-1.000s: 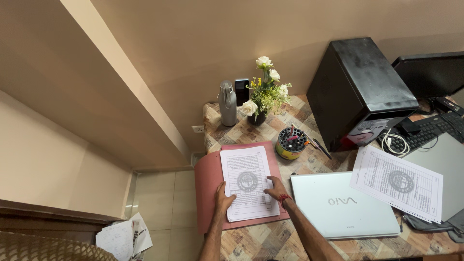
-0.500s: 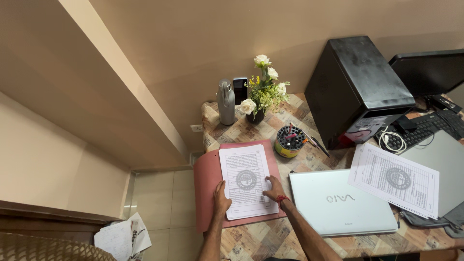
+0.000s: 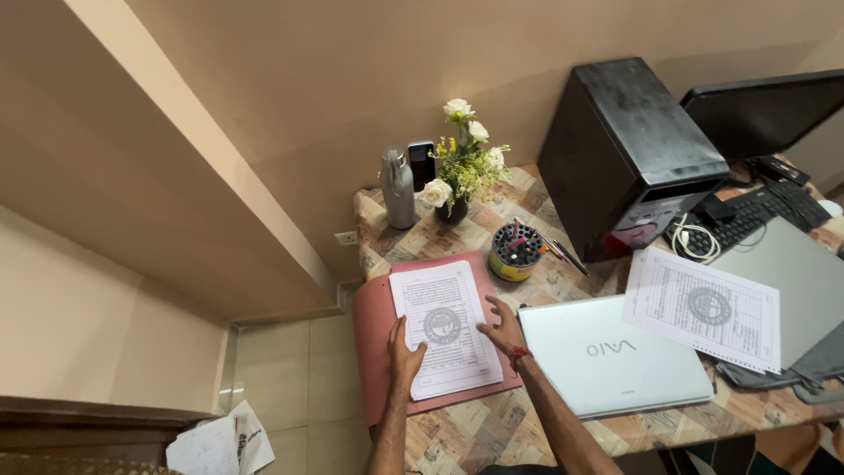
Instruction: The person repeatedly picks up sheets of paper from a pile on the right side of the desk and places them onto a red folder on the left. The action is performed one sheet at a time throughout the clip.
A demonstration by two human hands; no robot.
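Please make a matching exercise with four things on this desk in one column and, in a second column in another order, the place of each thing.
Things:
1. stack of printed papers
2. pen holder
3. grey bottle
4. loose printed sheet

Places:
A. at the wall, left of the flower vase
B. partly on the white laptop, partly on the grey one
C. on the open pink folder, under the left hand and right hand
D. in front of the black computer tower, left of its base

Pairs: 1-C, 2-D, 3-A, 4-B
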